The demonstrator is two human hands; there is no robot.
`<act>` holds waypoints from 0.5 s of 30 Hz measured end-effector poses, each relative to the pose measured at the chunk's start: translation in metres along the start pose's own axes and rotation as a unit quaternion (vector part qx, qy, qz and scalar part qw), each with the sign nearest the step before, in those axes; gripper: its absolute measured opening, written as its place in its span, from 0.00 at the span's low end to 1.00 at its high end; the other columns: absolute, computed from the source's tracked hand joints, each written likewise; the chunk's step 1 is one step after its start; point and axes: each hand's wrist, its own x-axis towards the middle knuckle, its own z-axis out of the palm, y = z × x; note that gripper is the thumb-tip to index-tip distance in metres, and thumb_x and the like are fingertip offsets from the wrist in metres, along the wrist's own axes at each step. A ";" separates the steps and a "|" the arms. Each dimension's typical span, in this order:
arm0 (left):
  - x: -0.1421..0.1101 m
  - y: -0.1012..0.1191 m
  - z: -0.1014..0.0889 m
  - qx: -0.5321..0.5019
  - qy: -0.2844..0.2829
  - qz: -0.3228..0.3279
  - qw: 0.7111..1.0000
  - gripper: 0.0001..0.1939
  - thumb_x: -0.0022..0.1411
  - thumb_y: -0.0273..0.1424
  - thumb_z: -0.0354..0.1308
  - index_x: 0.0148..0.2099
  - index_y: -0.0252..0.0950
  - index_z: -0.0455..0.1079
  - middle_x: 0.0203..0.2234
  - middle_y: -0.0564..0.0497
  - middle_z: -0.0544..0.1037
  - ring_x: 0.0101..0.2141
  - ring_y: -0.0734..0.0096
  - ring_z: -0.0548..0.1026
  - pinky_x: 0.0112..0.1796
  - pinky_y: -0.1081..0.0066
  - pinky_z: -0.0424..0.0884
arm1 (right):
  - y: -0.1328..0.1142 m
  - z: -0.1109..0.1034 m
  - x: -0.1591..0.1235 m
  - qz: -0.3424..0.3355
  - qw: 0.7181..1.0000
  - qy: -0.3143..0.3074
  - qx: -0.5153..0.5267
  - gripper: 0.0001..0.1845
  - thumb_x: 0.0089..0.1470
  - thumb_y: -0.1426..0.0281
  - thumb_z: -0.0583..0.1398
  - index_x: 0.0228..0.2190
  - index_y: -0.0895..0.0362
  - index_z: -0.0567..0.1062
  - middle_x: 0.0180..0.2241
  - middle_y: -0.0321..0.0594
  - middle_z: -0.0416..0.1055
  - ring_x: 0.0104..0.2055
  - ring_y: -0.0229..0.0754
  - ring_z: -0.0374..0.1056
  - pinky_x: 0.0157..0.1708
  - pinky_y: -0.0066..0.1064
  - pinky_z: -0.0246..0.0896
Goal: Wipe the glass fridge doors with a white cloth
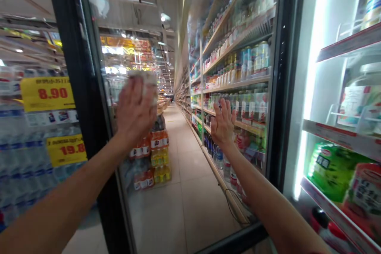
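Note:
My left hand (135, 107) presses a pale cloth (151, 83) against the glass door (154, 214) of a lit drinks cooler. Motion blurs the hand and the cloth, which shows beyond the fingertips and along the right side of the hand. Farther right, my right hand (223, 123) lies on the same pane with its fingers stretched out and nothing held. A black frame (86, 87) borders the door, which stands swung open from the cooler. Through the glass I see a store aisle and shelves of bottles.
At right, cooler shelves (342, 133) hold bottles and green pouches (330, 170). On the left stand stacked water bottles (26, 166) under yellow price signs (49, 93). Behind the pane are packs of orange and yellow drinks (159, 156) and a dark cable (233, 204) on the floor.

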 end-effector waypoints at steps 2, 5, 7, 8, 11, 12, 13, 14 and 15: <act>-0.001 -0.002 -0.002 0.007 0.026 -0.032 0.999 0.28 0.60 0.32 0.51 0.62 0.37 0.53 0.64 0.46 0.44 0.62 0.51 0.45 0.58 0.50 0.49 | -0.001 0.000 0.000 0.002 1.000 0.000 -0.001 0.26 0.58 0.65 0.46 0.58 0.50 0.55 0.62 0.42 0.50 0.66 0.45 0.40 0.61 0.48 0.36; -0.028 0.022 0.001 -0.020 -0.046 0.144 0.988 0.26 0.60 0.31 0.51 0.61 0.36 0.54 0.62 0.45 0.51 0.62 0.55 0.46 0.58 0.56 0.51 | -0.001 -0.001 0.000 0.005 1.000 -0.006 0.003 0.26 0.58 0.65 0.46 0.58 0.50 0.54 0.62 0.42 0.50 0.66 0.45 0.40 0.62 0.48 0.36; -0.044 0.031 0.002 -0.037 -0.101 0.268 0.957 0.26 0.61 0.31 0.50 0.61 0.39 0.54 0.61 0.48 0.56 0.62 0.62 0.47 0.59 0.61 0.51 | -0.001 -0.001 -0.001 0.005 1.000 -0.009 0.008 0.27 0.58 0.66 0.46 0.59 0.50 0.54 0.62 0.42 0.50 0.66 0.46 0.40 0.61 0.48 0.35; -0.047 0.029 0.001 -0.038 -0.115 0.288 0.950 0.26 0.61 0.31 0.50 0.61 0.41 0.53 0.60 0.50 0.57 0.62 0.64 0.47 0.59 0.63 0.50 | -0.001 -0.001 -0.001 0.003 1.000 -0.008 0.011 0.27 0.58 0.66 0.47 0.59 0.50 0.54 0.63 0.42 0.49 0.66 0.46 0.39 0.61 0.49 0.35; -0.034 0.005 -0.006 -0.008 -0.065 0.154 0.986 0.28 0.60 0.31 0.51 0.62 0.40 0.52 0.62 0.49 0.53 0.62 0.60 0.47 0.60 0.59 0.49 | 0.000 0.000 -0.001 -0.001 1.000 -0.004 0.011 0.26 0.58 0.67 0.47 0.58 0.51 0.55 0.62 0.43 0.49 0.66 0.45 0.39 0.62 0.48 0.35; -0.028 -0.003 -0.008 0.007 -0.025 0.077 0.997 0.28 0.60 0.31 0.51 0.62 0.39 0.52 0.63 0.48 0.51 0.62 0.58 0.46 0.60 0.57 0.49 | 0.000 0.001 -0.001 -0.002 1.000 -0.002 0.008 0.26 0.58 0.67 0.47 0.58 0.52 0.56 0.62 0.43 0.50 0.66 0.45 0.39 0.62 0.48 0.35; -0.023 -0.009 -0.010 0.018 0.007 0.020 1.000 0.29 0.59 0.30 0.51 0.62 0.38 0.52 0.63 0.47 0.48 0.62 0.57 0.46 0.60 0.56 0.48 | 0.000 0.001 -0.001 -0.002 1.000 0.000 0.005 0.26 0.57 0.67 0.47 0.57 0.53 0.57 0.62 0.44 0.50 0.66 0.45 0.39 0.61 0.48 0.36; -0.022 -0.011 -0.011 0.024 0.023 -0.006 0.999 0.29 0.59 0.30 0.51 0.62 0.37 0.52 0.63 0.46 0.47 0.62 0.56 0.45 0.60 0.55 0.48 | 0.000 0.000 -0.001 -0.002 1.000 0.001 0.001 0.26 0.57 0.66 0.47 0.57 0.53 0.58 0.62 0.45 0.51 0.66 0.45 0.40 0.61 0.47 0.36; -0.024 -0.009 -0.011 0.024 0.021 0.005 0.999 0.29 0.59 0.30 0.51 0.62 0.37 0.52 0.63 0.45 0.47 0.62 0.56 0.44 0.60 0.55 0.48 | 0.000 0.000 -0.001 -0.002 1.000 0.001 -0.003 0.25 0.57 0.66 0.47 0.57 0.54 0.58 0.62 0.46 0.51 0.66 0.45 0.40 0.61 0.47 0.36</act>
